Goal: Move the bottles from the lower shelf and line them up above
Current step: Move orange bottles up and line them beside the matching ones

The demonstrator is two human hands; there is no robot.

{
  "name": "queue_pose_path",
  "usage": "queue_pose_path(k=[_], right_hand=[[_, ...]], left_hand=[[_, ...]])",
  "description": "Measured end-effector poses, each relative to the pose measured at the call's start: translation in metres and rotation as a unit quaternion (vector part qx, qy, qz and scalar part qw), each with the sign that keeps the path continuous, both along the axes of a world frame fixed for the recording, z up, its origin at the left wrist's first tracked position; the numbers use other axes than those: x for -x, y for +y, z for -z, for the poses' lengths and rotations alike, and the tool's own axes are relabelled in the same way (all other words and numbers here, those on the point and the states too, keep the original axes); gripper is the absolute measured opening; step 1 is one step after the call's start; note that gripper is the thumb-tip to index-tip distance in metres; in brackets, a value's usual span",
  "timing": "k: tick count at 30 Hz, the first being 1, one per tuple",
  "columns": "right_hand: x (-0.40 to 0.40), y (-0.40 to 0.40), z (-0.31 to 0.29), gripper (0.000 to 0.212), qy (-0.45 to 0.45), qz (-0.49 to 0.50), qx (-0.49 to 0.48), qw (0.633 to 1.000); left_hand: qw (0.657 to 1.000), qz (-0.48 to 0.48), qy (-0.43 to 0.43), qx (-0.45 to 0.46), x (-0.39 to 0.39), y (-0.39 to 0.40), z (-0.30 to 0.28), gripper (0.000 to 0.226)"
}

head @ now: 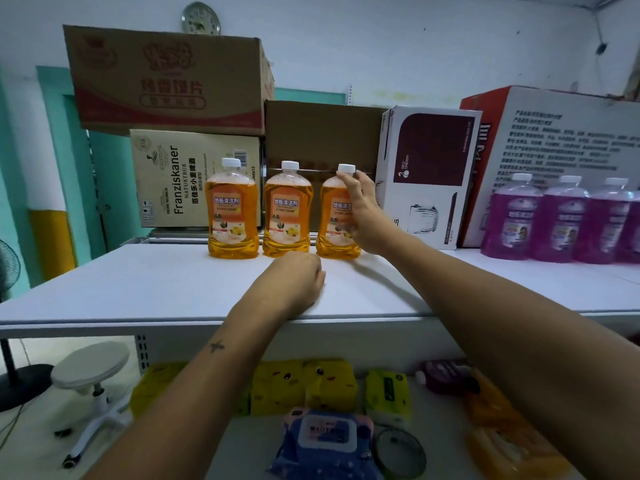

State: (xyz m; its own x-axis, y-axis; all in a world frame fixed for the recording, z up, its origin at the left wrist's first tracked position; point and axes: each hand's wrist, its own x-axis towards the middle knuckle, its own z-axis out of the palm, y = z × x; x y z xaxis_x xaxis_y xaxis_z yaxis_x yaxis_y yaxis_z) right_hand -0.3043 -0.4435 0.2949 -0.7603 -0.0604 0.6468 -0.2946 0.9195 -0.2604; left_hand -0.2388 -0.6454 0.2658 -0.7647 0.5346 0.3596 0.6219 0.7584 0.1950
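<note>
Wipes pack nearest me on lower shelf; above, 3 orange bottles upright in line, my right hand gripping the third, left hand loosely curled, empty; I'd square it level before releasing.

Beyond my hands I see stacked cardboard boxes, a wall clock above them, a white box off to their right, and below my arms yellow tissue packs, a wipes packet and a stool.
</note>
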Motion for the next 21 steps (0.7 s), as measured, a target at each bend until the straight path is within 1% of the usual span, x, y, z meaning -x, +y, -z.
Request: queue_pose_path(k=[3, 5, 10, 13, 15, 16, 18, 20, 21], right_hand=[[-0.013, -0.001, -0.002, 0.104, -0.024, 0.028, -0.026, 0.999], [-0.03, 0.0, -0.002, 0.103, -0.038, 0.036, -0.023, 0.998], [-0.088, -0.002, 0.006, 0.091, -0.093, 0.037, 0.0, 0.995], [-0.128, -0.003, 0.018, 0.083, -0.097, 0.047, -0.013, 0.994], [-0.155, -0.002, 0.027, 0.075, -0.082, 0.047, -0.001, 0.996], [-0.168, 0.0, 0.031, 0.07, -0.068, 0.044, 0.019, 0.997], [-0.195, 0.003, 0.041, 0.059, -0.028, 0.035, 0.083, 0.996], [-0.222, 0.006, 0.053, 0.05, 0.019, 0.025, 0.164, 0.986], [-0.235, 0.007, 0.06, 0.047, 0.044, 0.023, 0.206, 0.977]], left_hand=[[1.0, 0.0, 0.009, 0.0, 0.0, 0.0, 0.0, 0.029], [1.0, 0.003, 0.004, -0.01, 0.002, 0.0, 0.0, 0.029], [0.999, 0.021, 0.01, -0.045, 0.001, 0.0, 0.002, 0.026], [0.996, 0.044, 0.023, -0.073, -0.003, -0.003, 0.004, 0.025], [0.993, 0.07, 0.027, -0.095, -0.007, -0.005, 0.004, 0.024], [0.988, 0.089, 0.035, -0.124, -0.01, -0.006, 0.003, 0.024], [0.962, 0.123, 0.051, -0.24, -0.023, -0.006, 0.001, 0.028], [0.91, 0.158, 0.066, -0.378, -0.049, -0.003, 0.004, 0.028], [0.881, 0.189, 0.061, -0.43, -0.066, 0.001, 0.007, 0.027]])
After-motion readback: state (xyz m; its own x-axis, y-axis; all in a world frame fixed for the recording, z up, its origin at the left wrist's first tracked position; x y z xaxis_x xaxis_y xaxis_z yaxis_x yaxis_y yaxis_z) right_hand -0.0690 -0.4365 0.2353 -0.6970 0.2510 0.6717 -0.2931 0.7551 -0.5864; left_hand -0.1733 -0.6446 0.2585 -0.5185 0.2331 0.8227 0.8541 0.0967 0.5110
